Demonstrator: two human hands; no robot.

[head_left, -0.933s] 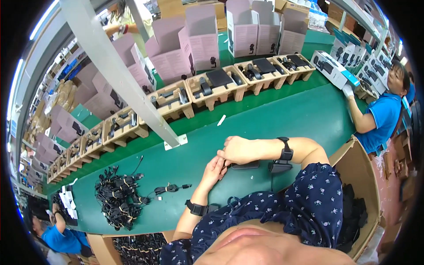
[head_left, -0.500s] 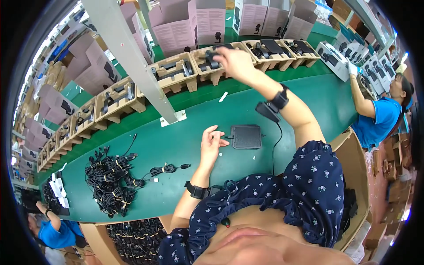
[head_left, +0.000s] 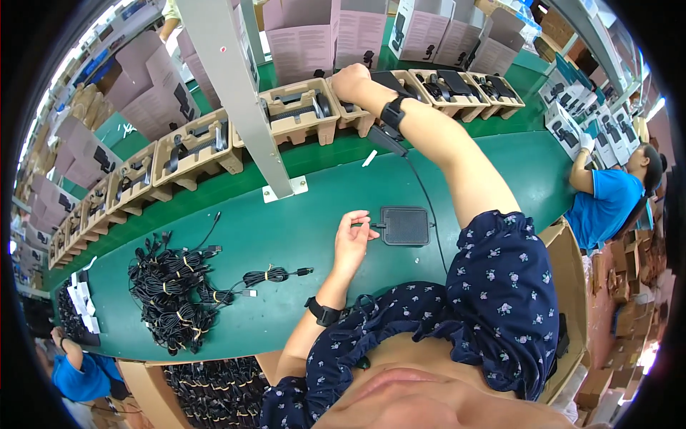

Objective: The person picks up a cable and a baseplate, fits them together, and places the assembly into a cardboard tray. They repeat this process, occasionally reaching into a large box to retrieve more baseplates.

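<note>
My left hand (head_left: 353,242) is just above the green table, its fingers loosely bent and apart, holding nothing. It is beside a flat black square pad (head_left: 405,226), near the short stub on the pad's left edge. My right hand (head_left: 351,83) reaches far out over one of the brown molded trays (head_left: 355,123); its fingers are turned away and hidden, so any hold is unseen. A black strap is on each wrist. From the right wrist hangs a small black device (head_left: 388,139) with a cable running down to the table.
A row of brown trays with black parts (head_left: 296,114) curves along the far edge, open boxes (head_left: 300,43) behind them. A grey metal post (head_left: 239,93) stands in front. Bundled black cables (head_left: 171,289) lie left. Co-workers sit at both sides; one person (head_left: 611,189) is at the right.
My right hand has moved left and slightly farther away within the tray row, its fingers now hidden. The hanging device moved with it. My left hand stays beside the pad.
</note>
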